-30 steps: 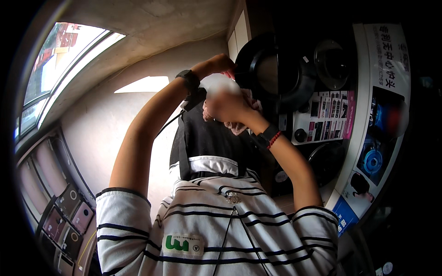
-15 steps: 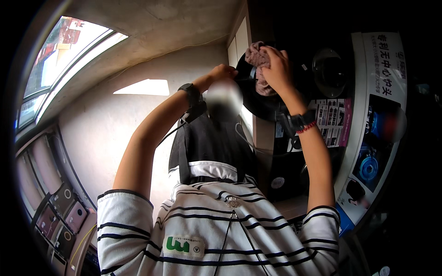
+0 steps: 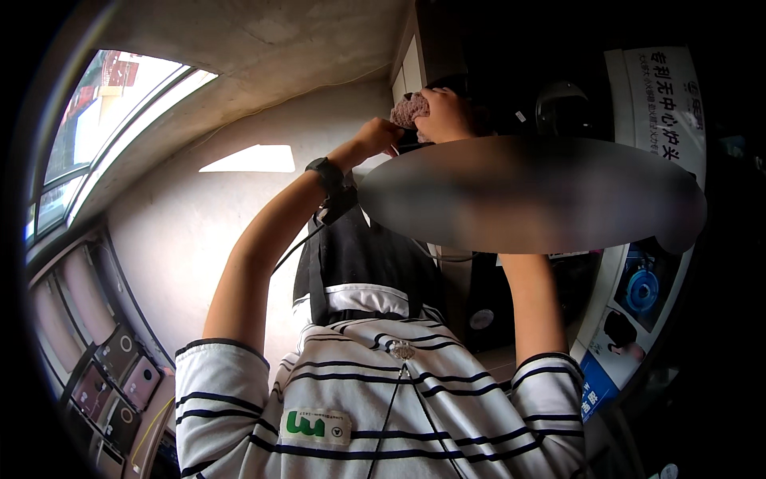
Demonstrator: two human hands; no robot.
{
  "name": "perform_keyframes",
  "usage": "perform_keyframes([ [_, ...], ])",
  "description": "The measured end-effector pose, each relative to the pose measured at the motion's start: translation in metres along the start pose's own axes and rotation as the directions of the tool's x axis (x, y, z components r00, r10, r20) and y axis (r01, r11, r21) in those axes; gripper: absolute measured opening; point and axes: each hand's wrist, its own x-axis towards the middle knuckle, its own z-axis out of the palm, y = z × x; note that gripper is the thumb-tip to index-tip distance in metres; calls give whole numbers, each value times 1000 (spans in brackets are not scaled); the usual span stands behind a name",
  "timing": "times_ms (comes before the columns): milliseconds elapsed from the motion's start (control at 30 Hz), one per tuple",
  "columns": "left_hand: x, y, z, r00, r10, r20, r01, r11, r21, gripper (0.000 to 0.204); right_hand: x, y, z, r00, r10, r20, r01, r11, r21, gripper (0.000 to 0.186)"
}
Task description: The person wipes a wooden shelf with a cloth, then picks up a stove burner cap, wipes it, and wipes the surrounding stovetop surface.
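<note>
Reaching overhead, two bare hands are meeting at about twelve o'clock in the view. One pink fuzzy cloth (image 3: 408, 110) is showing there, bunched and soft-looking, sitting between them. The right hand (image 3: 447, 116) is lying clamped over the cloth from its three o'clock side; the left hand (image 3: 377, 136) is curling closed just beside it at seven o'clock, whether on the cloth cannot be told. One black wristband (image 3: 325, 172) is circling the left wrist. One striped shirt (image 3: 375, 399) is filling six o'clock.
</note>
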Motion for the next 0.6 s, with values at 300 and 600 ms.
perform_keyframes([
  [300,17,-27,6,981,160,108,-146,980,-133,37,-15,1,-28,956,105,-273,-80,992,101,35],
  [600,34,-9,24,966,132,-222,-114,989,94,49,15,-11,-21,954,114,-276,-245,827,-506,44],
])
